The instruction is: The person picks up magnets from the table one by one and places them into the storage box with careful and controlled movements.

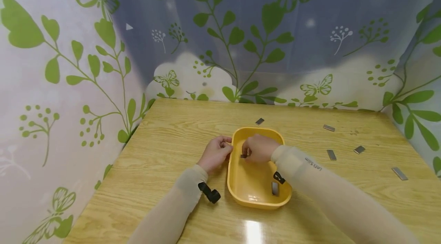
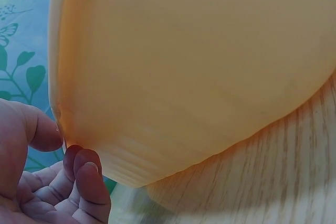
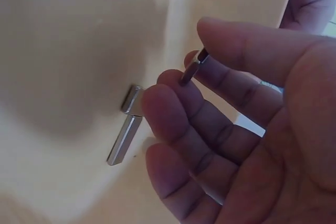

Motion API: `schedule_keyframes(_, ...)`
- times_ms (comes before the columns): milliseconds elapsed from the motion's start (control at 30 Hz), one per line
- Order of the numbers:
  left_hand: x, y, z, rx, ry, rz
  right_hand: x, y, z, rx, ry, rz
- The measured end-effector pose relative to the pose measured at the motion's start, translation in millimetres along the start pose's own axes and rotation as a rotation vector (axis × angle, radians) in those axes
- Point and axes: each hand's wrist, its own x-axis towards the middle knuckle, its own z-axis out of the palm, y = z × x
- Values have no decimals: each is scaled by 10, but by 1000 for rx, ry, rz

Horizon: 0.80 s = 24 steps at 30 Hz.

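A yellow plastic basin (image 1: 253, 182) stands on the wooden table. At its left rim is my left hand (image 1: 216, 154), thumb on one side of the edge and curled fingers on the other, pinching it; the left wrist view shows these fingers (image 2: 90, 174) close up. My right hand (image 1: 260, 148) reaches inside the basin and pinches a small flat metal bar (image 3: 193, 69) between thumb and fingers. Beyond the fingertips, two more metal bars (image 3: 124, 139) lie end to end in the basin. Another metal bar (image 1: 275, 189) shows near the basin's lower right corner.
Several similar metal bars lie about the table: one metal bar (image 1: 260, 121) behind the basin, others to the right, such as the bar (image 1: 331, 154) and the far-right bar (image 1: 399, 173). A leaf-patterned curtain (image 1: 241, 45) borders the table (image 1: 172, 133) at the back and sides.
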Motion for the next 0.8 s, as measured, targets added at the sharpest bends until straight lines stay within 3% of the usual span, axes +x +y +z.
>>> schedule_keyframes(267,-13,37,-9,22,-15,10,9,39,86,-29,-3,22)
schedule_keyframes(500,-224,333,-18,26,-18,30,23,58,157,-75,10,34)
schedule_keyframes(800,-237,359,-22,25,-21,30,25,53,165,-54,11,42)
